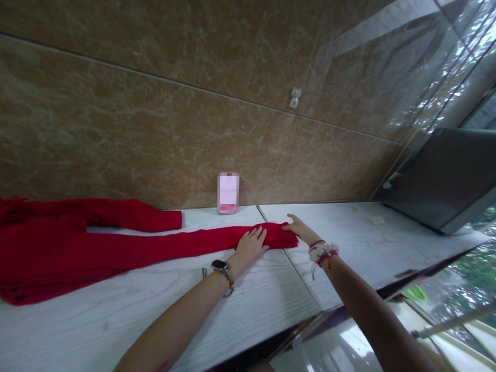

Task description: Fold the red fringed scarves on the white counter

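Note:
A long strip of red cloth [209, 243] runs across the white surface, part of a larger red knit-like piece heaped at the left. Whether it is a garment or a scarf I cannot tell. My left hand [251, 244] lies flat on the strip near its right end, fingers stretched out and palm down. At that end, my right hand [304, 230] touches the cloth's edge with its visible fingers apart; its other fingers are hidden. A second, shorter red strip [155, 219] lies behind, along the wall.
A phone [228, 194] leans on the brown tiled wall [155, 129], behind the cloth. The white worktop [356, 243] has a seam under the strip's end. A large dark box-like object [449, 175] stands at the far right. A small white cat-shaped hook [295, 98] is on the wall.

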Motion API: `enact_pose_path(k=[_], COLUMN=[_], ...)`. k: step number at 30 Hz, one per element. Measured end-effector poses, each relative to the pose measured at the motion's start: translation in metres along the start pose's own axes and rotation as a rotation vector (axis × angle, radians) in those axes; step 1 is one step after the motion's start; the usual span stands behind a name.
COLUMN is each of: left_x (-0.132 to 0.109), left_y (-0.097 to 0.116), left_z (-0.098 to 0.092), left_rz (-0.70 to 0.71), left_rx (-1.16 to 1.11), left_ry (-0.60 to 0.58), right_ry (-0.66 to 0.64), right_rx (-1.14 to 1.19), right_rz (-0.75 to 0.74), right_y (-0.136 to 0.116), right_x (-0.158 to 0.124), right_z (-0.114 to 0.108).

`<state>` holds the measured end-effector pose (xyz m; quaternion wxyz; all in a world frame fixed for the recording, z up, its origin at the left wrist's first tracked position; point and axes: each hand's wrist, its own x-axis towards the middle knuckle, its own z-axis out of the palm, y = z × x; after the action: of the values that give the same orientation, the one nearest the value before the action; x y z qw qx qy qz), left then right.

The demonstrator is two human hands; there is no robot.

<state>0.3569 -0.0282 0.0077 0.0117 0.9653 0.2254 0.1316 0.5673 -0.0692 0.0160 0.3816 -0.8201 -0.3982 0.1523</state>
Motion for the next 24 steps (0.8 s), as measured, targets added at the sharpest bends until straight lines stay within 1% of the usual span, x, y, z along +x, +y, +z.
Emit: enact_pose_path(k=[3, 6, 9, 12, 14, 16, 18, 19, 21, 24], left_x=[-0.001, -0.004, -0.007, -0.010, -0.012, -0.013, -0.015, -0.016, -0.022, -0.039], left_y=[0.003, 0.005, 0.002, -0.004, -0.008, -0.011, -0.013, -0.014, -0.019, -0.033], left_z=[-0.004, -0.006, -0.006, -0.005, -0.005, -0.005, -0.005, -0.006, -0.007, -0.014], left_rz=[-0.009, -0.072, -0.103, -0.075, -0.052, -0.030, -0.018, -0.017, -0.019, -0.005], left_rx=[0.038, 0.097, 0.086, 0.039, 0.011, -0.007, -0.013, -0.012, -0.009, -0.003], left_ry=[0.004, 0.005, -0.006, -0.007, -0.011, -0.008, -0.003, -0.005, -0.019, -0.056], right_ry=[0.052, 0.123, 0.164, 0.185, 0.191, 0.163, 0.084, 0.031, -0.066, -0.132], right_rx=[-0.039, -0.136, -0.243, -0.330, -0.397, -0.509, -0.643, -0.701, -0.775, -0.849], right_rz=[-0.004, -0.011, -0.038, -0.089, -0.167, -0.320, -0.472, -0.515, -0.530, -0.545], right_y=[-0.003, -0.003, -0.003, -0.009, -0.016, -0.023, -0.028, -0.028, -0.025, -0.016], right_x=[0.001, 0.003, 0.002, -0.004, -0.010, -0.017, -0.025, -0.029, -0.036, -0.041], right_z=[-0.008, -0.017, -0.023, -0.021, -0.015, -0.004, 0.007, 0.013, 0.022, 0.026])
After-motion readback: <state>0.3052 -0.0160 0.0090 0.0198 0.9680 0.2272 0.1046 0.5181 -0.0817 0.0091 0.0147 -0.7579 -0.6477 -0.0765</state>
